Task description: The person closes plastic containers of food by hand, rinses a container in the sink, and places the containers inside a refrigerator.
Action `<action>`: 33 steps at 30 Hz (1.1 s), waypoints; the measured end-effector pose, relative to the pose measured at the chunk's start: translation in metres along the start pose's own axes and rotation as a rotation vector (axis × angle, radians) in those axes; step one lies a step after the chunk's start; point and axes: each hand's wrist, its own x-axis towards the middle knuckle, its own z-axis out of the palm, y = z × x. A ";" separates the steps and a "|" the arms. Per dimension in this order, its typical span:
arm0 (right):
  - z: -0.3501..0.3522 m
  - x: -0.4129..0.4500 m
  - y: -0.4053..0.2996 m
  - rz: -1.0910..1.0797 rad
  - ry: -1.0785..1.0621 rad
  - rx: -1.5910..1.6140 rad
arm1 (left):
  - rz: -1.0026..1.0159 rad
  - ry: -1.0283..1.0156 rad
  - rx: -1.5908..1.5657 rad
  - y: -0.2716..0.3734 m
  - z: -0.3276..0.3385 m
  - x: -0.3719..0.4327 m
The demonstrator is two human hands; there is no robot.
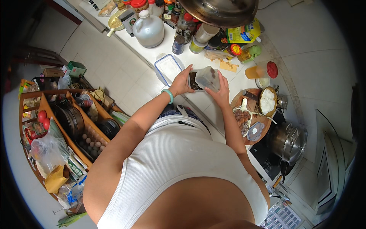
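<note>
My left hand [181,82], a pale green bangle on its wrist, grips the left side of a small open container [196,90] at the counter's front edge. Dark pieces [193,80] lie inside it; what they are is not clear. My right hand [219,91] holds a translucent plastic tub [208,78], tilted and partly covering that container. A few dark spots show through the tub's wall. Left of my hands, a clear plastic box with a blue-edged rim [163,73] rests on the counter.
Jars and bottles crowd the counter's back, beside a large white jug [148,30]. A metal pan [221,11] hangs into view above. On the right are a round wooden board [243,98], a plate of meat [242,120] and a steel pot [281,140]. Wooden shelving [91,121] stands left.
</note>
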 end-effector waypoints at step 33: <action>0.016 -0.027 0.016 0.038 0.076 -0.094 | 0.006 -0.039 0.019 0.002 0.005 0.003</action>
